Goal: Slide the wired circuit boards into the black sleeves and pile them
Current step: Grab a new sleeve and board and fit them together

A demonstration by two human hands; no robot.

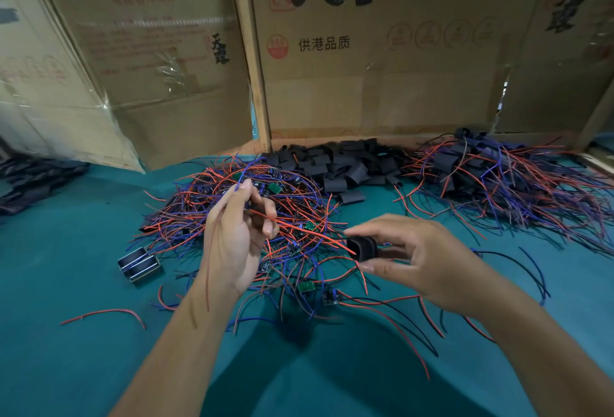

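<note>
My left hand (pixel 237 237) is raised over a tangle of wired circuit boards (pixel 265 203) and pinches the red and blue wires of one board; that board is hidden behind my fingers. One red wire (pixel 312 233) runs from this hand to the mouth of a black sleeve (pixel 362 248). My right hand (pixel 412 255) pinches that sleeve between thumb and fingers, its opening turned toward my left hand. Loose black sleeves (pixel 342 164) lie heaped at the back centre. A pile of sleeved boards with wires (pixel 491 177) sits at the back right.
Green cloth (pixel 83 366) covers the table. Two small black and metal blocks (pixel 139 263) lie left of the tangle. Stray wires and small green boards (pixel 306 286) are scattered in front. Cardboard boxes (pixel 365 50) wall off the back. Dark bags (pixel 33 180) lie at far left.
</note>
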